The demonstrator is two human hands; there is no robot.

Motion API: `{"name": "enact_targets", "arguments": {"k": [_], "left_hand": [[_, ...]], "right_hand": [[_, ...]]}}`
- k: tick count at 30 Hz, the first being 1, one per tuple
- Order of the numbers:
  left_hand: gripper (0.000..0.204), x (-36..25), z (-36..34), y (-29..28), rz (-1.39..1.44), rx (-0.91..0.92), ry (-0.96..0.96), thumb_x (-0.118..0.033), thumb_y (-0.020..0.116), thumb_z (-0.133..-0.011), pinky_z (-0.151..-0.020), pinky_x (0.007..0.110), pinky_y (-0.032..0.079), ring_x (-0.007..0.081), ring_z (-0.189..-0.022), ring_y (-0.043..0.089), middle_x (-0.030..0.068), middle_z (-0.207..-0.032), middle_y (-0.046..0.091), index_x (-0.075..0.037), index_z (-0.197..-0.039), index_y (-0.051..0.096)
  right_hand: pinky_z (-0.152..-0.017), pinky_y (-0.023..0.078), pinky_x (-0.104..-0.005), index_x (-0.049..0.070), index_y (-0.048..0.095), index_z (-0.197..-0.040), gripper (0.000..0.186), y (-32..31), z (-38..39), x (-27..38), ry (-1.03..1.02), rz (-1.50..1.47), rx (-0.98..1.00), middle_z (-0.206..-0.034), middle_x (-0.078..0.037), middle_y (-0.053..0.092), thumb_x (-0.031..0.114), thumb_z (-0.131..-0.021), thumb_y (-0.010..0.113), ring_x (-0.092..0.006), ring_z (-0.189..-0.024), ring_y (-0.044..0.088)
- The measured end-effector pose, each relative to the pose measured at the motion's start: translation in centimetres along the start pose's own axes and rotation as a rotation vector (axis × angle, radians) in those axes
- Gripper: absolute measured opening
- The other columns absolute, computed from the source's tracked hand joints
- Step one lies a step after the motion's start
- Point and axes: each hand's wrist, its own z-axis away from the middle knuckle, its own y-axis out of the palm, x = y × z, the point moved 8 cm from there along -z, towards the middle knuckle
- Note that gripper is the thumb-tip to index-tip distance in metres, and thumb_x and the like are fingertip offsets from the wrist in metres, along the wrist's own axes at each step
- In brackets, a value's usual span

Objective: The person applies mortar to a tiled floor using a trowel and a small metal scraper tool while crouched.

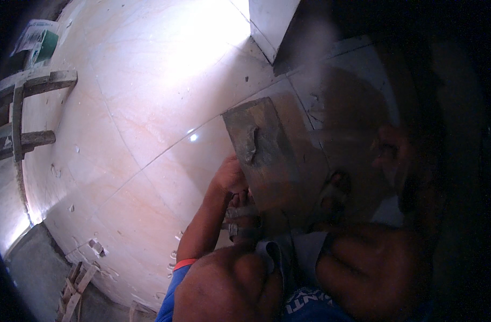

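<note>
Bare knees (pixel 216 284), partly hidden left hand (pixel 231 175) holding dark board (pixel 272 131), right hand (pixel 393 147) shadowed, grip unclear

Harsh light floods the far edge of the tiled floor (pixel 122 123), burning it to flat white beside a pale upright panel (pixel 272 21), with a small glint (pixel 194 137) nearer the middle. Toward the floor's right edge, deep shadow leaves the right hand (pixel 390 147) murky and indistinct. Fisheye distortion bows the left edge, and the picture's corners darken.
</note>
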Motion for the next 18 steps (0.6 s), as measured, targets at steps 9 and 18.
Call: {"name": "enact_targets", "arguments": {"k": [9, 18], "left_hand": [[0.023, -0.8, -1.8, 4.1, 0.074, 0.240, 0.074, -0.007, 0.046, -0.086, -0.071, 0.038, 0.051, 0.0252, -0.087, 0.058, 0.0170, -0.102, 0.055, 0.003, -0.107, 0.050], [0.020, -0.5, -0.9, 5.2, -0.126, 0.136, 0.121, -0.010, 0.046, -0.086, -0.050, 0.029, 0.048, 0.0212, -0.066, 0.059, 0.0131, -0.087, 0.058, 0.002, -0.101, 0.052]], "right_hand": [[-0.073, 0.046, -0.0422, 0.005, 0.059, -0.091, 0.031, -0.3, 2.7, -3.7, -0.625, 1.139, -0.037, -0.100, -0.015, 0.055, 0.014, -0.063, 0.068, -0.0302, -0.086, 0.056], [-0.086, 0.041, -0.0418, 0.006, 0.059, -0.096, 0.032, 0.0, 0.5, -4.7, -0.777, 1.090, -0.205, -0.104, -0.012, 0.055, 0.012, -0.066, 0.065, -0.0312, -0.091, 0.055]]}}
